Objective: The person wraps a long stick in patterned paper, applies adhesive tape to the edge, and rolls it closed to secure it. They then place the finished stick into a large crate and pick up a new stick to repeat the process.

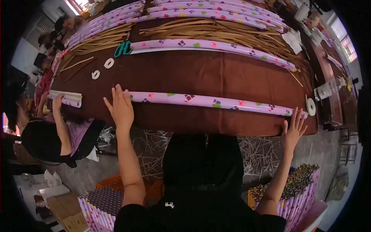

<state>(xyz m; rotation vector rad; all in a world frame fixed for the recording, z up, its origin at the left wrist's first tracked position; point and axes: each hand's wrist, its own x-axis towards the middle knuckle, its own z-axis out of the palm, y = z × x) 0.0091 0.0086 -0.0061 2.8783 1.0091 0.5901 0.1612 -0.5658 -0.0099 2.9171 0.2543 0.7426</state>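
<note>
A long lilac roll of patterned paper lies crosswise on the brown table cover, near the front edge. At its left end my left hand rests with fingers stretched out and apart. Over the right end lies my right hand, its fingers also spread. Neither hand is wrapped round the roll. Just beyond my right fingertips is a white ring of tape. Farther back, a second patterned roll lies on a white sheet edge, beside teal-handled scissors.
Brown strips and stacked lilac rolls cover the back. Two white rings, one a tape roll, lie left. A co-worker's hand touches a short roll at the left. Bundled rolls stand below; paper shreds litter the floor.
</note>
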